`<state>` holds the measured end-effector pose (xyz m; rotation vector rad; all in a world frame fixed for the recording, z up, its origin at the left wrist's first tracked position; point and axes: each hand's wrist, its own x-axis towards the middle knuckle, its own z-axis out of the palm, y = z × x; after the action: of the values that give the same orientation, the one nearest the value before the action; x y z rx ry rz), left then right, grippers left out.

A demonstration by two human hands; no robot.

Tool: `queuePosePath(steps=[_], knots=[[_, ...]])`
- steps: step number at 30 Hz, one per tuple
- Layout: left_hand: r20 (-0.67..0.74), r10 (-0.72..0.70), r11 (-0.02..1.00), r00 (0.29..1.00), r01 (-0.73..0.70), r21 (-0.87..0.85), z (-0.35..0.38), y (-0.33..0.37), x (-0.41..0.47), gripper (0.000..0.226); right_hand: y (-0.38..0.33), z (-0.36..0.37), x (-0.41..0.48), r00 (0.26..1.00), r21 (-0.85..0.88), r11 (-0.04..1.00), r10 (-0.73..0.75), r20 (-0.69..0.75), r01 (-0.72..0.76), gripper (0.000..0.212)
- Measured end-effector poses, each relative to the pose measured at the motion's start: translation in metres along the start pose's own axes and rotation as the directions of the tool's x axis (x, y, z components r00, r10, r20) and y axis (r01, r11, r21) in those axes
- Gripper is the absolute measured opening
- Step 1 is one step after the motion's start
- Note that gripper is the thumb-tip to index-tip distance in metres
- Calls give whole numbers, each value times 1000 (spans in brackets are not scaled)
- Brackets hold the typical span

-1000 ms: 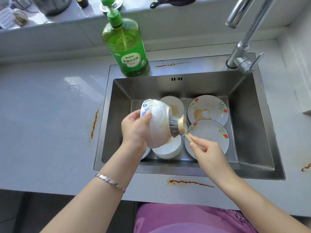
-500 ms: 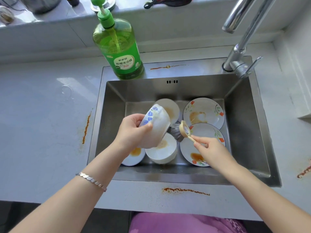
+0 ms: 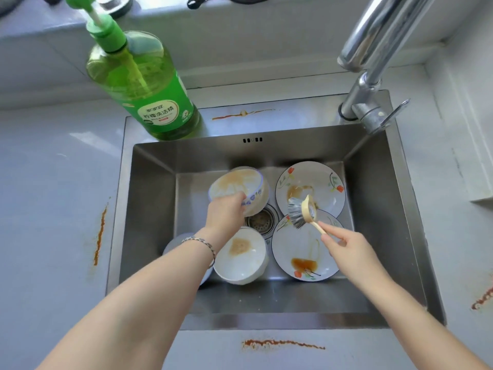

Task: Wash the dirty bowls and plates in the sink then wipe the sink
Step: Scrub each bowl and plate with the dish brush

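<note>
Two hands, two jobs: my left hand [image 3: 226, 212] has its fingers curled over the near rim of the round white bowl with blue flower print [image 3: 237, 182], clamped on it and tipping it so the brown-smeared inside faces up at me, where I can judge the dirt and reach it. I hold it low over the back left of the stainless steel sink [image 3: 373, 209], just beside the round metal drain [image 3: 261, 220], so drips would fall inside. My right hand [image 3: 344, 247] pinches the end of the beige-handled dish brush with grey bristles [image 3: 302, 212], thumb and fingers closed tight on the handle. The bristles point toward the bowl but hang apart from it, over the two round white plates with orange flowers [image 3: 320, 180], which overlap at the right. A plain white bowl with a tan stain [image 3: 240, 257] sits at the front, and a pale bowl [image 3: 176, 244] lies half hidden under my left forearm. None of these looks washed yet, I judge. The tall green bottle of dish soap [image 3: 144, 86] stands on the sink's rear left ledge, within easy reach; its label reads 柠檬洗洁精, the smaller line above too blurred to read
</note>
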<state>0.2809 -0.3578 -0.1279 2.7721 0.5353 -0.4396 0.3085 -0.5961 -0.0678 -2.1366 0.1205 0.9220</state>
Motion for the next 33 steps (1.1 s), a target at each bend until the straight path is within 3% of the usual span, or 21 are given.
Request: queuePosePath(steps=[8,12,14,17,19,21,22,25,27,33], knots=[[-80,154,986,985,-158,-50,37,-23,9,6,-3,18,16,998,7,999,43,43,-44,32],[41,47,994,998,-43,-103,41,-23,20,17,-8,23,13,998,-8,999,35,43,-35,33],[112,9,977,994,15,-212,41,-24,21,17,-11,27,9,999,-3,999,33,42,-33,33],[167,-68,849,984,145,-509,34,-35,16,14,-14,36,3,998,-15,999,39,44,-38,32],[106,-118,795,987,158,-586,25,-56,8,19,-14,44,-1,997,-42,999,34,62,-32,32],[155,-102,858,983,166,-486,19,-89,-1,28,-13,52,-5,996,-53,998,37,77,-33,31],[249,-96,903,964,190,-385,19,-108,-5,35,-13,58,-7,996,-58,998,40,82,-36,31],[520,-141,961,842,243,-134,30,-155,-13,52,-12,77,-14,993,-66,997,54,100,-48,30],[563,-163,943,811,296,-153,42,-168,-13,52,-11,89,-16,993,-56,997,49,108,-43,30],[496,-225,889,839,385,-247,67,-174,-2,21,0,110,-25,996,-34,998,59,72,-56,30]])
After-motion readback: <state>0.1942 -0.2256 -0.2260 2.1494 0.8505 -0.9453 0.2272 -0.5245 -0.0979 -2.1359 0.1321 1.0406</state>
